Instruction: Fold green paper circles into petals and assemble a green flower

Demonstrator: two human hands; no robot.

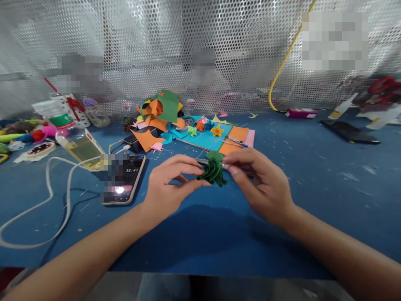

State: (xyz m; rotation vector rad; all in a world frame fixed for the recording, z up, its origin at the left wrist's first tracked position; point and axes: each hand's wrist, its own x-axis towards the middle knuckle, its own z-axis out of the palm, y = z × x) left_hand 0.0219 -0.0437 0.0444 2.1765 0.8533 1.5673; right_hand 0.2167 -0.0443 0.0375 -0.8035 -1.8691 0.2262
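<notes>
A dark green paper flower (213,172) with curled, layered petals is held above the blue table, between my two hands. My left hand (173,179) is closed on its left side, thumb below and fingers above. At its right edge, the thumb and index finger of my right hand (261,179) are pinched together, touching the green paper. A thin metallic strip shows behind the flower; its kind is hard to make out. Just beyond lie a blue sheet (205,140) bearing small folded paper flowers, among them a yellow one (217,130), and an orange sheet (234,140).
A phone (135,179) showing a timer lies left of my hands, beside a looping white cable (48,184) and a bottle of yellowish liquid (83,150). Colourful paper scraps (169,106) are heaped at the back. A dark phone-like slab (351,131) lies far right.
</notes>
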